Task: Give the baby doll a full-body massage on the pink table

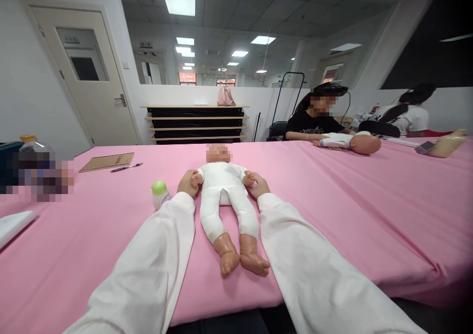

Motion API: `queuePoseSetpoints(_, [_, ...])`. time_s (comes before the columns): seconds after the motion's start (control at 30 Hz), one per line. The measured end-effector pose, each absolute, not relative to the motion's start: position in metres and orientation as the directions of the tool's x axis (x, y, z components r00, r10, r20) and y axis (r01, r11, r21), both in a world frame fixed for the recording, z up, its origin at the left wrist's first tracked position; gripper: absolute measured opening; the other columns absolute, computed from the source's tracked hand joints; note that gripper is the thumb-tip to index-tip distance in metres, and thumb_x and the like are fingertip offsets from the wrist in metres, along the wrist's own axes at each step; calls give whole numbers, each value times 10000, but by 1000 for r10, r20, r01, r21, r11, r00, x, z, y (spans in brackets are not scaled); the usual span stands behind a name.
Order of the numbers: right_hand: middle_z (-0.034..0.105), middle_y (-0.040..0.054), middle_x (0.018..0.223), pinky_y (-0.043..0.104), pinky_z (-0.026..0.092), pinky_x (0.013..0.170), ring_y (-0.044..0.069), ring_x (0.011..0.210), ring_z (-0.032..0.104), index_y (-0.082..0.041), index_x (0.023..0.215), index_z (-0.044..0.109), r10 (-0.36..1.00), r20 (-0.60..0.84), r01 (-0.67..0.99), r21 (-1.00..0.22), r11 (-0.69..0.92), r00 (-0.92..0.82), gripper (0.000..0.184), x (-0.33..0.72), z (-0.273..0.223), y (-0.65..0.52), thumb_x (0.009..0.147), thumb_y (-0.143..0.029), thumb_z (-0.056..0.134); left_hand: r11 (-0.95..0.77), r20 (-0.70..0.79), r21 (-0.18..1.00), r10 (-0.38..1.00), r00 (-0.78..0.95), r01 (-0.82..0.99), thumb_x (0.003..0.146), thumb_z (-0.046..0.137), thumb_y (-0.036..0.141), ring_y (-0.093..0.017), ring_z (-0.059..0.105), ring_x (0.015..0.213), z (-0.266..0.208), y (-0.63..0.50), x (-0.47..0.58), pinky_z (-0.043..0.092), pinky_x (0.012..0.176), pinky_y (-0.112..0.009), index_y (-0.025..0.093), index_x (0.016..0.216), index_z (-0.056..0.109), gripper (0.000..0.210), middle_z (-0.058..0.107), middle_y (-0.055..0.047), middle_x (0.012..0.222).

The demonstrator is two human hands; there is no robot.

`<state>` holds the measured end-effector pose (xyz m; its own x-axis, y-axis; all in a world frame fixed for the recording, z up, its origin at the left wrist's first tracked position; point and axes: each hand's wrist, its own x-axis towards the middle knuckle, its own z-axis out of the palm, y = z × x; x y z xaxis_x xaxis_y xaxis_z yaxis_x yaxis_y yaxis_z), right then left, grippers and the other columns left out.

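Bottle (pixel 160 194), then doll (pixel 223 181) on its back, pink tabletop (pixel 332 201).
Our left hand (pixel 188 183) grips one doll hand (pixel 196 179), our right hand (pixel 260 185) the other; steadying step, we judge; any shift would call for matched, gentle holds.

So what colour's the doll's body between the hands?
The doll's body is white, clearest in the head view.

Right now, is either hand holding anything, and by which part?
Yes, the doll: the left hand holds one of its hands, the right hand the other.
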<state>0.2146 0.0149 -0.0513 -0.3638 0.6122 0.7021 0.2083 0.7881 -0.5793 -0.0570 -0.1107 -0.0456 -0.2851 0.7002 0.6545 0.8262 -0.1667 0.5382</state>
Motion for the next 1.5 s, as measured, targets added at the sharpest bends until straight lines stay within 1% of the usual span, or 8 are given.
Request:
queuePoseSetpoints(0.17, [595, 72, 1134, 401, 434, 928, 236, 1063, 549, -185, 1035, 614, 604, 650, 207, -583, 785, -460, 490, 225, -56, 16, 567, -91, 501, -229, 648, 498, 739, -184, 836, 627, 465, 85, -182, 568, 893, -45, -120, -57, 463, 820, -311, 195, 908, 559, 315, 599, -45, 927])
queuePoseSetpoints(0.33, [562, 63, 1193, 406, 404, 958, 235, 1107, 517, -203, 1202, 485, 702, 623, 244, -663, 708, -345, 536, 213, -55, 18, 669, -205, 544, -142, 611, 589, 723, -324, 795, 696, 464, 112, -205, 575, 930, -46, -105, -51, 454, 825, -332, 188, 1061, 522, 377, 619, -64, 1000])
queuePoseSetpoints(0.47, [488, 88, 1276, 427, 395, 953, 233, 1120, 499, -205, 1292, 349, 752, 613, 243, -712, 659, -243, 591, 195, -50, 22, 736, -309, 523, -122, 577, 688, 690, -437, 716, 787, 479, 256, -215, 551, 1032, -42, -91, -44, 439, 847, -328, 201, 1237, 385, 462, 571, -85, 1154])
queuePoseSetpoints(0.67, [533, 115, 1205, 395, 411, 904, 227, 1069, 518, -181, 1199, 428, 768, 633, 239, -734, 635, -95, 479, 172, -42, 36, 796, -439, 437, 45, 484, 720, 683, -548, 692, 838, 415, 361, -235, 588, 954, -31, -72, -40, 450, 721, -323, 183, 1363, 143, 617, 537, -122, 1202])
queuePoseSetpoints(0.9, [619, 133, 1018, 358, 441, 775, 249, 914, 571, -149, 1011, 540, 905, 420, 269, -881, 389, 68, 517, 156, -44, 82, 774, -569, 353, 105, 517, 590, 712, -475, 800, 873, 328, 344, -235, 603, 871, -34, -39, -61, 428, 697, -313, 252, 1333, 296, 470, 611, -92, 1071])
queuePoseSetpoints(1.07, [645, 131, 819, 333, 421, 694, 249, 779, 579, -143, 770, 604, 937, 345, 436, -853, 287, 59, 523, 151, -50, 106, 773, -579, 314, 253, 313, 677, 751, -581, 691, 869, 286, 388, -258, 593, 893, -39, -21, -79, 430, 720, -332, 209, 1107, 574, 415, 647, -109, 982])
queuePoseSetpoints(1.23, [616, 99, 628, 299, 405, 628, 220, 668, 559, -156, 600, 578, 939, 339, 452, -848, 278, 58, 509, 149, -51, 106, 778, -565, 333, 257, 273, 716, 753, -599, 649, 845, 327, 428, -258, 575, 945, -40, -18, -84, 430, 763, -338, 213, 998, 628, 400, 645, -96, 1013])
queuePoseSetpoints(1.5, [548, 136, 1131, 392, 399, 878, 249, 1025, 513, -147, 1184, 462, 764, 631, 311, -759, 572, 136, 561, 155, -43, 76, 757, -510, 447, 115, 425, 755, 664, -615, 645, 803, 446, 410, -217, 598, 899, -37, -40, -71, 447, 740, -306, 235, 1338, 297, 582, 607, -78, 1069])
